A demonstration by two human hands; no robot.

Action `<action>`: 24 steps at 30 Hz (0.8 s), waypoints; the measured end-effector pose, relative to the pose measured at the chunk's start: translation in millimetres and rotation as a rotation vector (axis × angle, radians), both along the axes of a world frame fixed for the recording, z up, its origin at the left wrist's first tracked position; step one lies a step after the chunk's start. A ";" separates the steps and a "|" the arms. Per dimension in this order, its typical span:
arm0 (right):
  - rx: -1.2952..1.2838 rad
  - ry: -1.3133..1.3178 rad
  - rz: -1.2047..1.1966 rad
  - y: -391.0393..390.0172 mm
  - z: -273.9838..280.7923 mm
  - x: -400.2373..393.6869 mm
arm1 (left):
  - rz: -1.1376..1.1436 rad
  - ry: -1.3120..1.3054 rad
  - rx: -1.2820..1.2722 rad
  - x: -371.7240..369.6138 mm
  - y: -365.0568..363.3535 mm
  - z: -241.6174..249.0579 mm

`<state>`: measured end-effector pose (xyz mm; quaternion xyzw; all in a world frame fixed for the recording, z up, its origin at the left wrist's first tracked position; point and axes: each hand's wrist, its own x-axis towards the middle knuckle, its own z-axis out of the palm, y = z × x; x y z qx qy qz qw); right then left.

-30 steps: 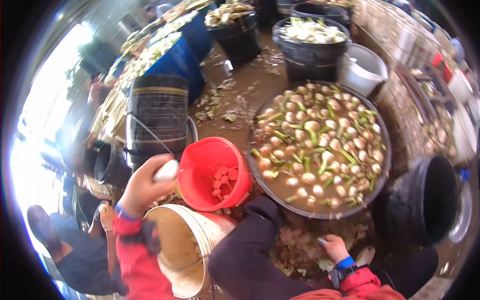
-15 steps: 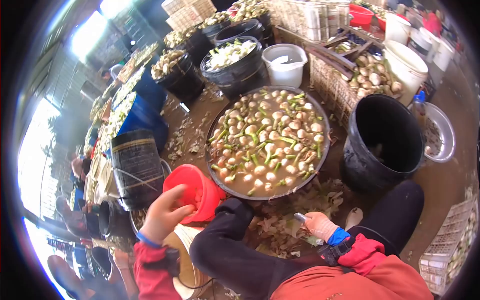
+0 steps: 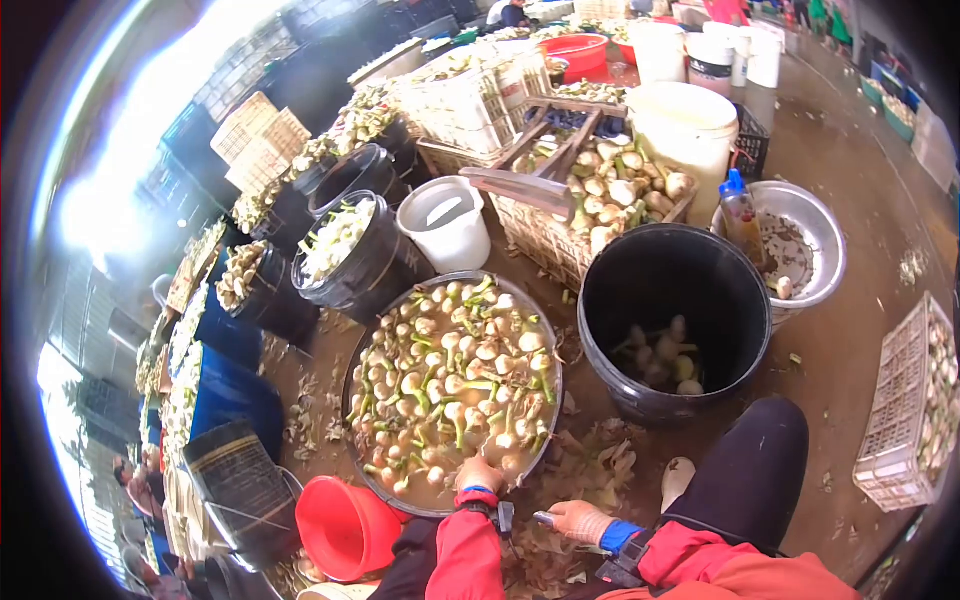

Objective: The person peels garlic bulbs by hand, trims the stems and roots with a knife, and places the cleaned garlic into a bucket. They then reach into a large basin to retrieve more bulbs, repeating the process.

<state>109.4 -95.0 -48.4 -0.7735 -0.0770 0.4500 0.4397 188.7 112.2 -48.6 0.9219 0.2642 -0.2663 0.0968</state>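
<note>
My left hand [image 3: 480, 475] reaches over the near rim of a wide round basin [image 3: 556, 420], fingertips down among pale bulbs with cut green stems [image 3: 462, 385] in muddy water. Its fingers are partly hidden. To the right of it, my right hand [image 3: 582, 522] is closed around a short silver blade [image 3: 543, 518] whose tip points left toward the basin. Leafy peelings [image 3: 590, 465] lie on the floor beyond that hand. A tall black bucket [image 3: 595, 345] stands in front of my right knee, with several bulbs at its bottom.
A red bucket [image 3: 345, 535] leans left of the basin. Behind stand a white bucket [image 3: 445, 225], a black tub of pale pieces [image 3: 345, 285] and a crate of bulbs [image 3: 540, 235]. A metal bowl [image 3: 825, 255] holding a bottle [image 3: 738, 215] sits right; another crate [image 3: 890, 450] is far right.
My left hand has moved from over the red bucket into the basin. The view has turned right, showing bulbs inside the black bucket. My right hand still grips the silver blade.
</note>
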 end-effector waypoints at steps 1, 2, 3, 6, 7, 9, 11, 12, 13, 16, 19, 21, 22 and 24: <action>-0.013 -0.005 -0.046 0.1 0.6 1.6 | -0.047 -0.030 -0.052 0.6 5.2 -6.7; -0.011 0.006 -0.050 -0.8 0.7 1.8 | -0.050 -0.018 -0.051 -1.2 5.3 -9.9; 0.116 -0.071 -0.206 -1.4 2.3 0.9 | -0.059 -0.215 -0.093 -6.4 3.9 -7.1; 0.417 -0.183 -0.580 6.0 -0.1 6.2 | -0.014 -0.630 -0.288 -27.2 -10.2 28.0; 0.517 -0.162 -0.685 5.4 14.5 11.3 | 0.001 -0.639 -0.410 -38.1 -15.1 37.9; 0.654 -0.156 -0.762 7.3 17.9 17.8 | 0.047 -0.630 -0.662 -61.7 -39.4 76.8; 0.889 0.013 -0.837 14.6 5.1 17.5 | 0.038 -0.604 -0.727 -87.1 -54.5 80.0; 0.985 0.089 -0.855 14.1 7.1 17.4 | 0.003 -0.599 -0.797 -97.1 -62.3 81.6; 0.979 0.095 -0.855 12.4 10.9 14.8 | -0.047 -0.641 -0.730 -106.1 -72.8 87.1; 0.851 0.066 -0.745 2.2 31.4 10.1 | -0.086 -0.752 -0.565 -122.6 -92.8 87.8; 0.761 -0.044 -0.594 -4.5 44.9 4.8 | -0.018 -0.784 -0.495 -131.1 -100.0 83.0; 0.713 -0.075 -0.565 -5.2 54.7 -1.5 | -0.064 -0.805 -0.309 -136.0 -104.6 81.0; 0.653 -0.108 -0.549 -9.0 59.4 -1.4 | -0.081 -0.809 -0.333 -140.3 -107.3 80.8; 0.640 -0.186 -0.507 -11.3 58.0 -6.7 | -0.179 -0.763 -0.076 -142.7 -117.6 82.3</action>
